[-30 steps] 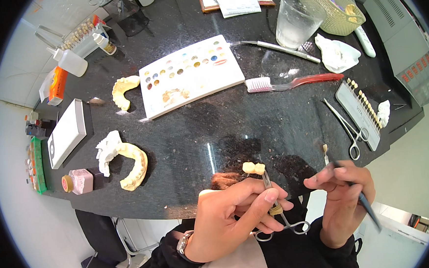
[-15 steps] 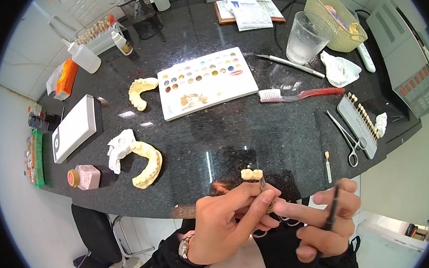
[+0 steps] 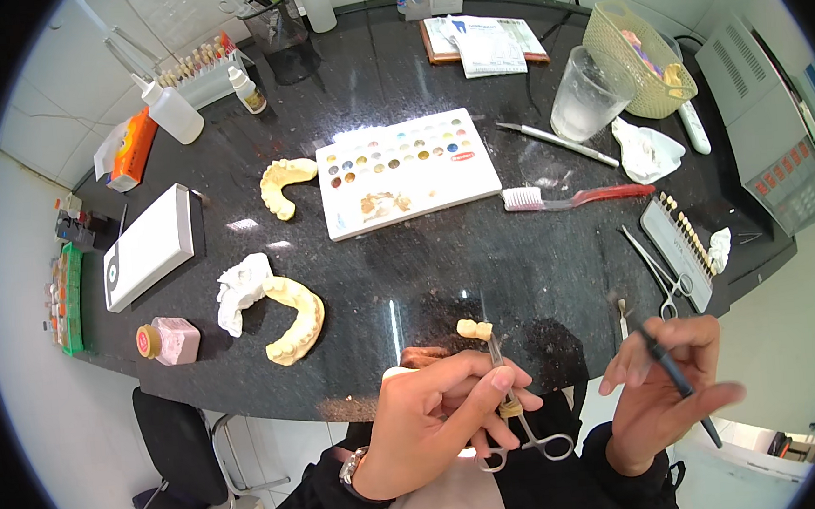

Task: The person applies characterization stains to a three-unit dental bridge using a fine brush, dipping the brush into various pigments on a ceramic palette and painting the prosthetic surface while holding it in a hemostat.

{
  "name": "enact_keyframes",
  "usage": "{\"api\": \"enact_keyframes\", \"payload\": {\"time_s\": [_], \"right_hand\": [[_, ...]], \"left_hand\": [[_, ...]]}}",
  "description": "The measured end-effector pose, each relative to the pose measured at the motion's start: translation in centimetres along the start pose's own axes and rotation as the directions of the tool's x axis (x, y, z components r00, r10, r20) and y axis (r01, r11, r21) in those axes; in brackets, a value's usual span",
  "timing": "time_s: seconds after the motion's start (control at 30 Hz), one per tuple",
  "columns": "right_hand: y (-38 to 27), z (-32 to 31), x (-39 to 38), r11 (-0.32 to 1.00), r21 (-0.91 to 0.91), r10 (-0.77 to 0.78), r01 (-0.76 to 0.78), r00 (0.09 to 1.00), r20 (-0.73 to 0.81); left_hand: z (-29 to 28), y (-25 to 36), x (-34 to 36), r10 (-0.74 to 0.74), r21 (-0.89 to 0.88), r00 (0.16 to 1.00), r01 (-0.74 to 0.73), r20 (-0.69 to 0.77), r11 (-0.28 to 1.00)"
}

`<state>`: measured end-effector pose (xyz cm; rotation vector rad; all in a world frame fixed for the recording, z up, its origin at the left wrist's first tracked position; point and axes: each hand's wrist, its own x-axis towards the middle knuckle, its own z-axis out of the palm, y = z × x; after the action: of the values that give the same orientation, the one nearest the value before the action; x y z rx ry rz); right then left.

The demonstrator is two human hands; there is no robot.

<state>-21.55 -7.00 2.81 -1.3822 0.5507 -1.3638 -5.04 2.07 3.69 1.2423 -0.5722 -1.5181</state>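
My left hand [image 3: 436, 411], wearing a wristwatch, grips a pair of ring-handled forceps [image 3: 527, 426] with a yellowish band round its shank. In the forceps' jaws, above the table's near edge, sits a cream-coloured dental piece of joined teeth [image 3: 474, 329]. To the right, my right hand [image 3: 667, 379] is raised with its fingers partly spread. Between those fingers slants a slim dark-handled brush [image 3: 668, 369], its upper tip blurred by motion. Below that tip a single shade tab [image 3: 624, 316] lies on the table, partly hidden by the hand.
A white palette of coloured wells [image 3: 408, 172] lies mid-table, with cream dental casts [image 3: 297, 322] to its left. A red toothbrush [image 3: 581, 197], a glass [image 3: 589, 94], a shade guide [image 3: 676, 247] and scissor-like forceps [image 3: 656, 272] are on the right. A pink jar [image 3: 175, 341] stands left.
My right hand has moved away from the left hand, rightward, with the brush swinging to a steeper slant. The forceps' ring handles now show more fully below my left hand.
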Motion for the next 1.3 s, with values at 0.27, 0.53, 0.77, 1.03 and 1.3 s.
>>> {"api": "enact_keyframes", "payload": {"time_s": [0.27, 0.53, 0.77, 1.03, 1.3], "right_hand": [[-0.4, 3.0, 5.7, 0.969, -0.216, 0.104, -0.121, 0.991, -0.085], [3.2, 7.6, 12.4, 0.949, -0.275, 0.18, -0.154, 0.981, 0.07], [7.4, 7.8, 13.4, 0.819, -0.563, 0.234, -0.111, 0.96, 0.152], [8.7, 8.2, 12.9, 0.69, -0.723, 0.192, 0.016, 0.96, 0.205], [8.1, 8.9, 13.8, 0.699, -0.705, 0.303, -0.117, 0.942, 0.144]], "left_hand": [[-2.0, 0.9, -0.5, 0.229, 0.105, 0.97, -0.22, -0.083, 0.97], [-3.4, 3.3, 0.7, 0.399, 0.211, 0.916, -0.382, -0.043, 0.9], [-4.0, 5.3, 0.9, 0.208, 0.13, 0.974, -0.195, -0.091, 0.972], [-5.8, 3.3, 1.6, 0.453, 0.306, 0.888, -0.41, -0.08, 0.859], [-6.1, 3.3, 1.4, 0.318, 0.226, 0.942, -0.288, -0.106, 0.93]]}}
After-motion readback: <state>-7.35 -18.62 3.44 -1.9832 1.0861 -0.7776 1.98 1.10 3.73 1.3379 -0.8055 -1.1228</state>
